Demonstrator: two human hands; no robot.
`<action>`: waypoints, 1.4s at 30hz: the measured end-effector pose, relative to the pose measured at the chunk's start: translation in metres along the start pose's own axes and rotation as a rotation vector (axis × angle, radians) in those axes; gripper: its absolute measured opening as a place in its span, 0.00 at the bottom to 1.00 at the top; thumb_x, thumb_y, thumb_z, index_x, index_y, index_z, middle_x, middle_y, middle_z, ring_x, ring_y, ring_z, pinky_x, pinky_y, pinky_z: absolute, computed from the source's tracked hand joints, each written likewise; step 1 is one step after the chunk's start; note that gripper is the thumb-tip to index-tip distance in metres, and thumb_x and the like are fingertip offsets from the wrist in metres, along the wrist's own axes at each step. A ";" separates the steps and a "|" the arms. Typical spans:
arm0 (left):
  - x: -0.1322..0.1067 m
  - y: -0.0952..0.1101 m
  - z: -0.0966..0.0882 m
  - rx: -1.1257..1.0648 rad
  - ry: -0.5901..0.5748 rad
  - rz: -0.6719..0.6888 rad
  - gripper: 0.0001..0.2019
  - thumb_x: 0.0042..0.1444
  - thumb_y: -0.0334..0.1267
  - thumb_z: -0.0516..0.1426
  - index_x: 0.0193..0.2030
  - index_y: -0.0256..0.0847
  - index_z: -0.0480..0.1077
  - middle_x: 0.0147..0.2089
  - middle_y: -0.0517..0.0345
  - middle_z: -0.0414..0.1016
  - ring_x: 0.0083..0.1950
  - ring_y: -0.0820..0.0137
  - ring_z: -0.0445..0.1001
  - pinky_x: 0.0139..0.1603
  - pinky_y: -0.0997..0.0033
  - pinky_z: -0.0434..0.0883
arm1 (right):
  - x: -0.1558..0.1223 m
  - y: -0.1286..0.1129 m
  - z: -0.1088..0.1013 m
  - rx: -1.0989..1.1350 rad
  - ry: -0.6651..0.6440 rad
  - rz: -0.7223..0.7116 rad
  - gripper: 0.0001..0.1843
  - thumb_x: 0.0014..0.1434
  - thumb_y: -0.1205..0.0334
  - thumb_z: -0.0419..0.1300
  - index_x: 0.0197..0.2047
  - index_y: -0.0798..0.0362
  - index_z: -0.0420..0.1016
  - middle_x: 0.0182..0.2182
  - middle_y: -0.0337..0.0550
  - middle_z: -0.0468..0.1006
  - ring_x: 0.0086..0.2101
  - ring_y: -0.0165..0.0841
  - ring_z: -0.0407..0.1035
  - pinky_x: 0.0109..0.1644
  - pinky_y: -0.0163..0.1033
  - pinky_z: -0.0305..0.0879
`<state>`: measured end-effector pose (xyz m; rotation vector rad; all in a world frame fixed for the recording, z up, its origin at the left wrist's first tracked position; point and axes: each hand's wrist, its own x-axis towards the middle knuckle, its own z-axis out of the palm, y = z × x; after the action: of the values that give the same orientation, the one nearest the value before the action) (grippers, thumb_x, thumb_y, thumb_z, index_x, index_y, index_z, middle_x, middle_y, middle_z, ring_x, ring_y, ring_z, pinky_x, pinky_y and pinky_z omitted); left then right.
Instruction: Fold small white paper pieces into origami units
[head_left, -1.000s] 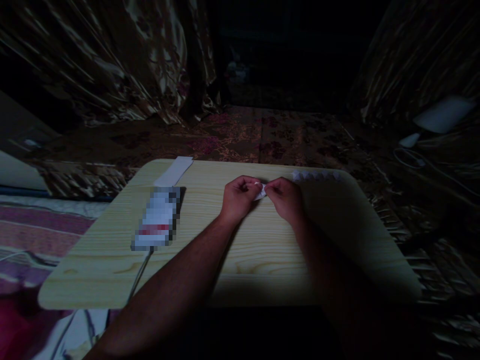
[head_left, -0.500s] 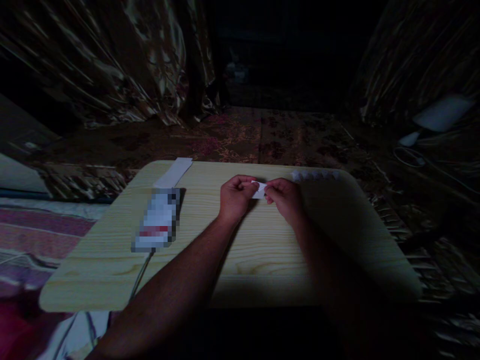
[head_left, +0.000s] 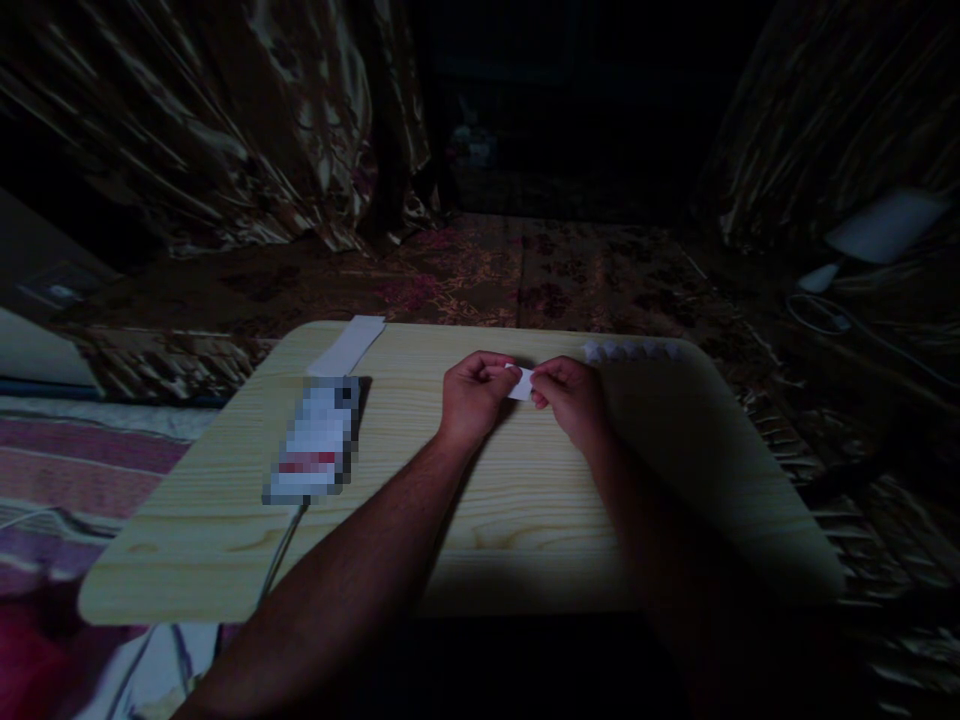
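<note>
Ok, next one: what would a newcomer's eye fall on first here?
Probably the small white paper piece, held by the left hand and right hand over the far half of the pale wood-grain tabletop. Next, the pixelated, red-banded grey-white slab on the tabletop's left side. Then the row of small pale lumpy shapes along its far right edge, too dim to identify.
</note>
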<state>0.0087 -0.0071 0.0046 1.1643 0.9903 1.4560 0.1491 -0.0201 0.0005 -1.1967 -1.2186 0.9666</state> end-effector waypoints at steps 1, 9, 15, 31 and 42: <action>0.000 0.000 0.000 0.000 0.002 -0.003 0.12 0.42 0.39 0.68 0.32 0.36 0.76 0.24 0.60 0.75 0.24 0.75 0.70 0.27 0.75 0.67 | 0.000 0.000 0.000 0.000 0.001 -0.001 0.08 0.50 0.58 0.62 0.32 0.54 0.74 0.19 0.36 0.74 0.19 0.28 0.68 0.25 0.33 0.66; -0.001 0.000 0.000 0.004 -0.042 -0.007 0.11 0.42 0.39 0.67 0.32 0.36 0.76 0.26 0.58 0.76 0.25 0.75 0.70 0.27 0.75 0.67 | -0.002 -0.006 0.001 -0.039 0.002 0.006 0.07 0.50 0.59 0.62 0.30 0.54 0.72 0.18 0.35 0.73 0.18 0.27 0.66 0.24 0.32 0.63; -0.001 -0.001 0.000 0.023 -0.047 -0.020 0.12 0.42 0.39 0.68 0.33 0.36 0.76 0.27 0.57 0.77 0.26 0.74 0.71 0.28 0.74 0.68 | -0.002 -0.004 0.000 -0.066 0.003 -0.016 0.07 0.51 0.58 0.61 0.30 0.53 0.73 0.17 0.35 0.72 0.19 0.27 0.66 0.24 0.32 0.62; 0.002 -0.006 -0.002 -0.127 -0.107 -0.204 0.13 0.35 0.39 0.71 0.25 0.36 0.73 0.25 0.58 0.77 0.25 0.74 0.71 0.29 0.73 0.67 | -0.002 -0.002 0.000 -0.101 0.002 -0.036 0.08 0.52 0.57 0.61 0.30 0.53 0.73 0.18 0.35 0.72 0.20 0.28 0.66 0.25 0.33 0.63; 0.002 -0.006 -0.002 -0.148 -0.076 -0.141 0.09 0.39 0.36 0.68 0.26 0.35 0.75 0.27 0.56 0.78 0.28 0.74 0.72 0.35 0.71 0.70 | -0.003 -0.004 0.000 -0.159 -0.004 -0.062 0.08 0.53 0.57 0.60 0.30 0.53 0.72 0.18 0.35 0.72 0.20 0.28 0.66 0.26 0.33 0.62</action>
<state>0.0075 -0.0044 -0.0012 1.0146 0.8791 1.3401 0.1483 -0.0235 0.0038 -1.2731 -1.3477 0.8384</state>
